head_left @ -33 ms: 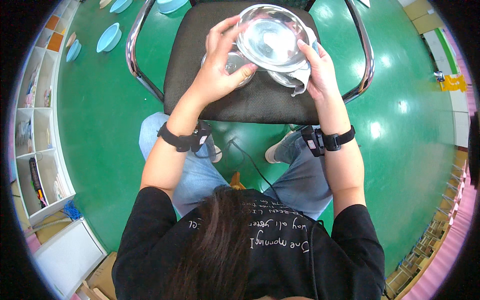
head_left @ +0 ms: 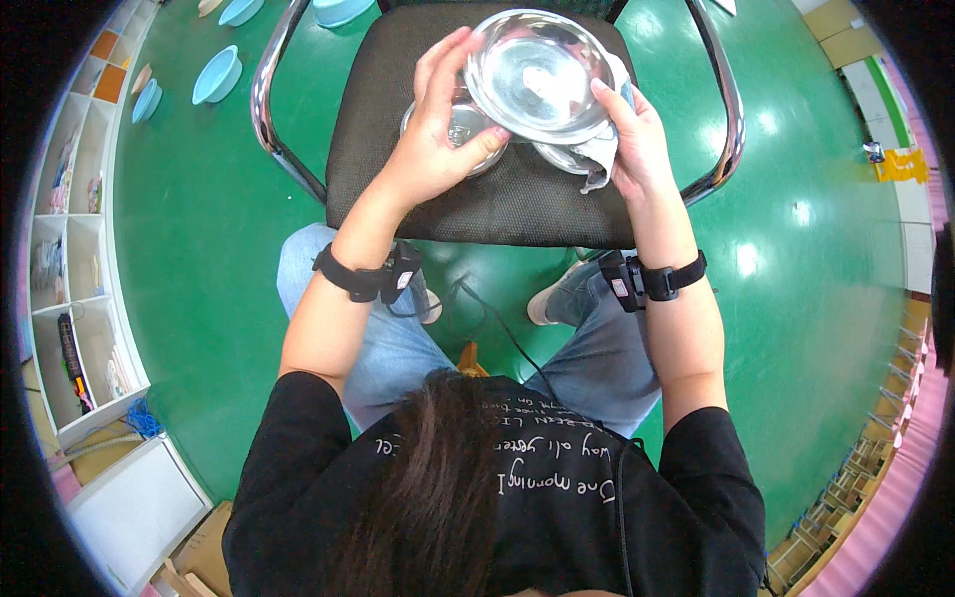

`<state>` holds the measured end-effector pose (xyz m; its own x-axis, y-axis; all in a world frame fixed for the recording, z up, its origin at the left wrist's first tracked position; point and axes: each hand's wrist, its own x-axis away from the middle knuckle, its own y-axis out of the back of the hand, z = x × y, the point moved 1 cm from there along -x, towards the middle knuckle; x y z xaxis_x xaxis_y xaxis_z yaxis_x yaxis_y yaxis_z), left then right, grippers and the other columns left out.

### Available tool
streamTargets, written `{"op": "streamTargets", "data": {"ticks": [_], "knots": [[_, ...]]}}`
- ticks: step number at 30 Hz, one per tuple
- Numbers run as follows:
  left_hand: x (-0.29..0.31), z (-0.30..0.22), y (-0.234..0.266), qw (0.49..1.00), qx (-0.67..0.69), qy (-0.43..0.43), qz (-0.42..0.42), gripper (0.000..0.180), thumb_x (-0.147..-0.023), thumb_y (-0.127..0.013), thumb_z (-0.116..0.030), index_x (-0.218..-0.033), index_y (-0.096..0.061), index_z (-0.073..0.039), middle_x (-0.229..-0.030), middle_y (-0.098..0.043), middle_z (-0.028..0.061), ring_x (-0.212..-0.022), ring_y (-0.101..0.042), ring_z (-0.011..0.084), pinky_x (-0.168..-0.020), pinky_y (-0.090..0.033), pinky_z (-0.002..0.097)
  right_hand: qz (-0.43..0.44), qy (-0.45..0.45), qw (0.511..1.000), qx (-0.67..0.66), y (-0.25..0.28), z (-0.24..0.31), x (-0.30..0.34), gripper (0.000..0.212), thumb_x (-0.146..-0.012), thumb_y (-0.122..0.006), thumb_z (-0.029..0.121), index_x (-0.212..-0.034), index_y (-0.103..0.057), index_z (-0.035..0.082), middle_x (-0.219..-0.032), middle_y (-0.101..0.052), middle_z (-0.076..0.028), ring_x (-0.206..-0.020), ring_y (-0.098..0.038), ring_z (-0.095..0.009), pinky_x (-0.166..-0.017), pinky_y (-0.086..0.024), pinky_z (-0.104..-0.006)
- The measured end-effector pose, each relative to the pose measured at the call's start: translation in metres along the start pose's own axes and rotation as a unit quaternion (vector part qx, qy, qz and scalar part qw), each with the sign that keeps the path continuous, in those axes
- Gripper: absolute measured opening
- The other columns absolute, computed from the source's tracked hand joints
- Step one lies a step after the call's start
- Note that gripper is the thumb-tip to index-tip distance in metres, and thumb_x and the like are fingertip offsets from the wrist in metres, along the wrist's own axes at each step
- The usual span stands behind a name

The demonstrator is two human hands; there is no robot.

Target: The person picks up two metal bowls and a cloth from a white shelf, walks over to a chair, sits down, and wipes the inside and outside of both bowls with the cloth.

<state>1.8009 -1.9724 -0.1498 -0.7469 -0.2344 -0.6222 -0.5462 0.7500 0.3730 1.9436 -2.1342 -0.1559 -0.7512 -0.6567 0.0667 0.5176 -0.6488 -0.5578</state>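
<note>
A shiny metal bowl (head_left: 542,85) is held tilted above the seat of a black chair. My right hand (head_left: 637,139) grips its right rim, thumb on top, with a grey-white cloth (head_left: 599,154) bunched between the hand and the bowl. At the opposite side, my left hand (head_left: 435,134) curves about the left rim, thumb at the lower edge and fingers spread upward. A second metal bowl (head_left: 468,127) rests on the seat, partly behind my left hand. Beneath the held bowl, part of another metal bowl (head_left: 560,156) shows; the rest is hidden.
Chrome armrests (head_left: 723,109) flank the black mesh chair seat (head_left: 517,214). Light blue basins (head_left: 217,75) stand on the green floor at the far left. White shelves (head_left: 85,244) line the left side. A dark cable (head_left: 502,323) hangs between my legs.
My left fingers have slid outward to the left, off the bowl's inner side and onto its rim. The held bowl has shifted slightly left; my right hand stays in place.
</note>
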Motion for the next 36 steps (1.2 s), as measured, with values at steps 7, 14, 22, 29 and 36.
{"op": "streamTargets", "data": {"ticks": [7,14,22,29,36], "knots": [[0.005,-0.001,-0.003,0.867,0.440,0.218,0.079,0.067,-0.091,-0.044,-0.023,-0.145,-0.006,-0.015,-0.142,-0.030,0.0096,-0.125,-0.042,0.0244,-0.100,-0.040,0.0391,-0.007,0.064,0.987,0.147,0.002,-0.003,0.000,0.037,-0.079,-0.069,0.008,-0.110,-0.055,-0.005,-0.097,-0.064,-0.013,-0.083,-0.064,-0.016,-0.075,-0.053,-0.0280],[0.004,0.006,-0.009,0.857,0.398,0.328,-0.003,0.049,-0.095,-0.032,-0.019,-0.142,-0.021,-0.012,-0.136,-0.040,0.0100,-0.112,-0.054,0.0192,-0.086,-0.052,0.0336,-0.069,0.130,0.945,0.291,0.004,-0.004,0.001,0.033,-0.079,-0.072,0.017,-0.102,-0.060,-0.003,-0.092,-0.065,-0.009,-0.080,-0.061,-0.012,-0.072,-0.049,-0.0248],[0.005,0.011,-0.008,0.836,0.405,0.369,-0.024,0.040,-0.094,-0.037,-0.018,-0.133,-0.039,-0.007,-0.120,-0.053,0.0095,-0.099,-0.060,0.0141,-0.077,-0.054,0.0278,-0.133,0.257,0.920,0.264,0.004,0.004,-0.002,0.026,-0.084,-0.067,0.016,-0.101,-0.060,-0.002,-0.091,-0.064,-0.004,-0.081,-0.057,-0.010,-0.074,-0.045,-0.0237],[0.008,0.025,-0.013,0.881,0.318,0.343,-0.068,0.037,-0.096,-0.039,-0.023,-0.127,-0.046,-0.004,-0.114,-0.058,0.0089,-0.101,-0.057,0.0146,-0.088,-0.045,0.0279,-0.021,0.338,0.863,0.373,-0.002,0.006,0.007,0.027,-0.083,-0.066,0.013,-0.106,-0.059,-0.001,-0.095,-0.065,-0.008,-0.086,-0.060,-0.014,-0.077,-0.046,-0.0264],[0.014,0.013,-0.031,0.923,0.221,0.314,-0.007,0.042,-0.099,-0.036,-0.028,-0.134,-0.037,-0.003,-0.117,-0.056,0.0130,-0.103,-0.055,0.0166,-0.089,-0.043,0.0287,0.169,0.305,0.675,0.650,-0.016,-0.024,0.013,0.037,-0.080,-0.061,0.011,-0.116,-0.054,0.002,-0.112,-0.059,-0.018,-0.104,-0.056,-0.035,-0.090,-0.043,-0.0396]]}}
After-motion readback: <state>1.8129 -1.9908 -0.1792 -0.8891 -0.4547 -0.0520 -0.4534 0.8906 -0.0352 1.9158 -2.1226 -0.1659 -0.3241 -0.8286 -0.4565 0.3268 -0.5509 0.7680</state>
